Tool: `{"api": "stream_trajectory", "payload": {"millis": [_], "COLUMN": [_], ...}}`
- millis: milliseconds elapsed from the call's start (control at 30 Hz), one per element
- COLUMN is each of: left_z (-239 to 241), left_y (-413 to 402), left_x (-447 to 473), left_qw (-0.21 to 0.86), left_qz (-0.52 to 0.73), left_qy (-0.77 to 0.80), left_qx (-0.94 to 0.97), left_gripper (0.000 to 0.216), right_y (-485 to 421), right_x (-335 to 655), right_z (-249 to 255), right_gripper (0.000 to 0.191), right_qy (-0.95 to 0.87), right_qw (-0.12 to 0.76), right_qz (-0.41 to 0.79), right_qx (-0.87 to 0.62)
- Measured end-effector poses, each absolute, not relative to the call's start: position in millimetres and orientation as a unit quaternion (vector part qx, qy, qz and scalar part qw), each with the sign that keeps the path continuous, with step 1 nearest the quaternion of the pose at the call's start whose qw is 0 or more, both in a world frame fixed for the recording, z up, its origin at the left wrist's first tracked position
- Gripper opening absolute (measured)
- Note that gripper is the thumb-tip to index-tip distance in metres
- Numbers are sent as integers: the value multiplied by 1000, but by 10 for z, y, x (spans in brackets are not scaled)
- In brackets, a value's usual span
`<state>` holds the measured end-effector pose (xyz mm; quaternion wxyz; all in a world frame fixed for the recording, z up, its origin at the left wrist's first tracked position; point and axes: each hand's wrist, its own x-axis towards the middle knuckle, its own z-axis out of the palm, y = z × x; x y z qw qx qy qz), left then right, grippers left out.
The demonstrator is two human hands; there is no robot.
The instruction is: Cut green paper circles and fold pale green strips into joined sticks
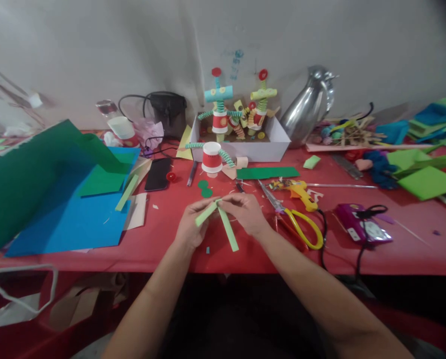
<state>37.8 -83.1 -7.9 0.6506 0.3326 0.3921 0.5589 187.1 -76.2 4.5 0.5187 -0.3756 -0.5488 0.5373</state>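
Note:
My left hand [190, 225] and my right hand [244, 212] meet over the red table [413, 249], both pinching two light green paper strips [227, 229] that cross at their upper ends near the fingertips. One strip hangs down to the right, the other points down-left. Just beyond the hands stands a paper-cup figure [211, 158] with red band and spiral paper arms.
Yellow-handled scissors [301, 224] and a yellow glue gun [300, 192] lie right of my hands. Blue and green paper sheets [66, 214] cover the left side. A white box [275, 142] with more cup figures, a black phone [158, 174] and a silver jug [309, 107] sit behind.

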Motion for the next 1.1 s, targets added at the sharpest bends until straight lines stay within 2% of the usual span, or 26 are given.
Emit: {"api": "stream_trajectory", "payload": {"millis": [300,600,833,1100], "left_z": [-83,-141,-138,-118], "left_y": [-829,-820,-816,-824], "left_x": [364,377,409,420], "left_qw": [634,560,536,557], "left_qz": [565,604,624,627], "left_qy": [398,424,425,409], "left_qx": [349,377,377,358], "left_gripper": [26,22,23,25], "right_y": [-736,-739,-745,-731], "right_x": [1866,1901,1853,1861], "right_z": [-42,2,-3,-21], "right_gripper": [10,14,21,23], "right_qy": [-608,-690,-600,-574], "right_qw": [522,490,524,531], "right_qz": [459,366,471,490], "right_qx": [-383,-387,-377,-385]}}
